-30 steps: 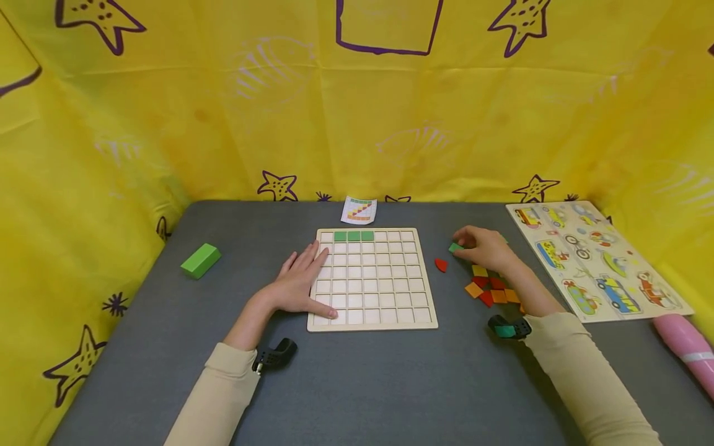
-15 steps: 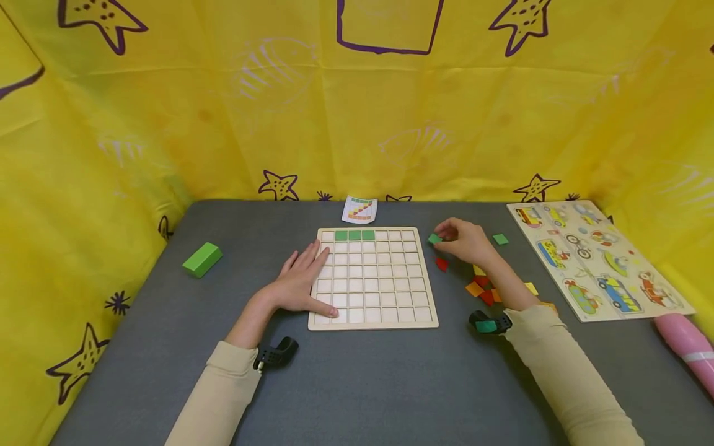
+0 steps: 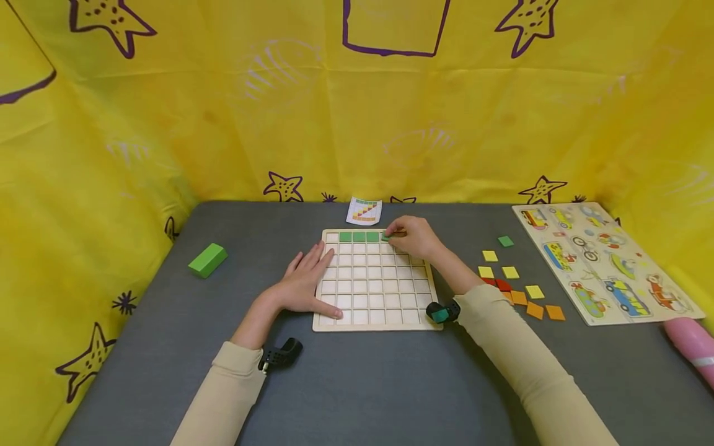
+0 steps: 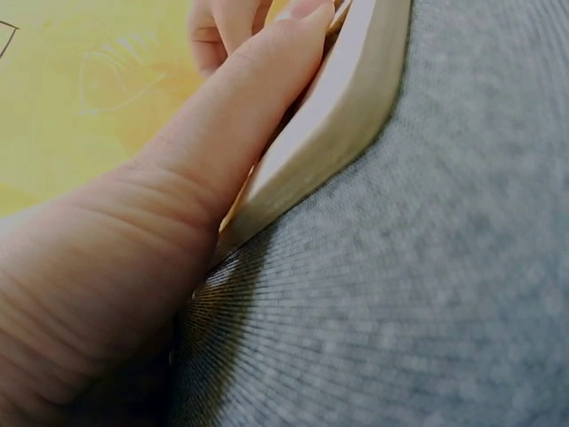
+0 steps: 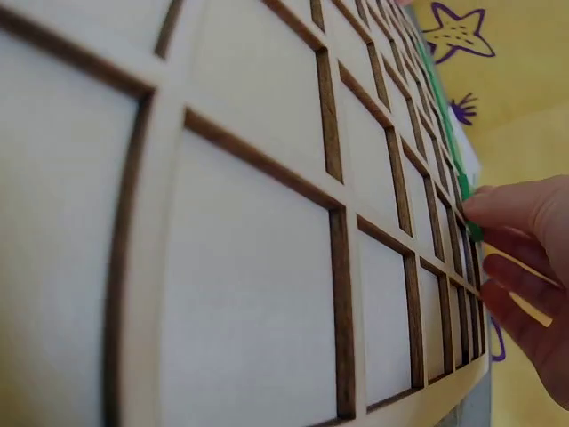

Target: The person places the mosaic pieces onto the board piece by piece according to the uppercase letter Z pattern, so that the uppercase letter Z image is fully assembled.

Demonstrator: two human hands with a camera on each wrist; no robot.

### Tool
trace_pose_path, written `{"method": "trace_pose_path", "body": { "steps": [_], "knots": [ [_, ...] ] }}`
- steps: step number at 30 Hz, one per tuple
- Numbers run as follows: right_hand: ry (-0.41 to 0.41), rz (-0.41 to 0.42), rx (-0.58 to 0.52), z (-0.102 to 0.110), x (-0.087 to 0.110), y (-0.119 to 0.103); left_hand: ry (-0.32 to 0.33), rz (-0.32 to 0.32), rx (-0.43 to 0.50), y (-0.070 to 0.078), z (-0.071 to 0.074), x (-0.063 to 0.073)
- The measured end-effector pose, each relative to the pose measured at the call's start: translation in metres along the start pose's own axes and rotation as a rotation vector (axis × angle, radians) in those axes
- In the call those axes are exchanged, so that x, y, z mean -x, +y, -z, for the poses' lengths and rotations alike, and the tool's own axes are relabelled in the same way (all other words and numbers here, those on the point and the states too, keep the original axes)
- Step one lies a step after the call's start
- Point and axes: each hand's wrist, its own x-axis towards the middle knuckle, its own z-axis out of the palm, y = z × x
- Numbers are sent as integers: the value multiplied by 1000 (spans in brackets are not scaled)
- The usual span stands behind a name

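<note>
A wooden grid board (image 3: 375, 326) lies flat on the dark table, with three green square tiles (image 3: 359, 236) in its far row. My left hand (image 3: 304, 285) rests spread on the board's left edge, its thumb over the near left corner; the left wrist view shows that thumb (image 4: 240, 98) along the rim. With thumb and fingertips, my right hand (image 3: 414, 236) pinches another green tile (image 3: 385, 236) at the far row, just right of the three. The right wrist view shows this tile (image 5: 471, 222) at the board's far edge, partly hidden by my fingers.
A small pattern card (image 3: 364, 211) lies behind the board. To the right are loose yellow, red and orange tiles (image 3: 519, 298), a lone green tile (image 3: 505, 241), a picture puzzle board (image 3: 605, 266) and a pink object (image 3: 691, 347). A green block (image 3: 208, 260) sits at left.
My right hand has carried the green tile leftward from beside the loose tiles to the board's far row. My left hand has stayed on the board's left edge.
</note>
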Motion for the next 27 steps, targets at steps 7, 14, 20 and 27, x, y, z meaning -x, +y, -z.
{"method": "trace_pose_path", "body": {
  "steps": [7, 14, 20, 27],
  "knots": [
    [-1, 64, 28, 0, 3, 5, -14, 21, -6, 5, 2, -1],
    [74, -19, 22, 20, 20, 23, -15, 35, -24, 4, 1, 0],
    [172, -164, 96, 56, 46, 55, 1, 21, -15, 4, 1, 0],
    [205, -350, 212, 97, 82, 93, 4, 21, -15, 3, -1, -1]
  ]
}}
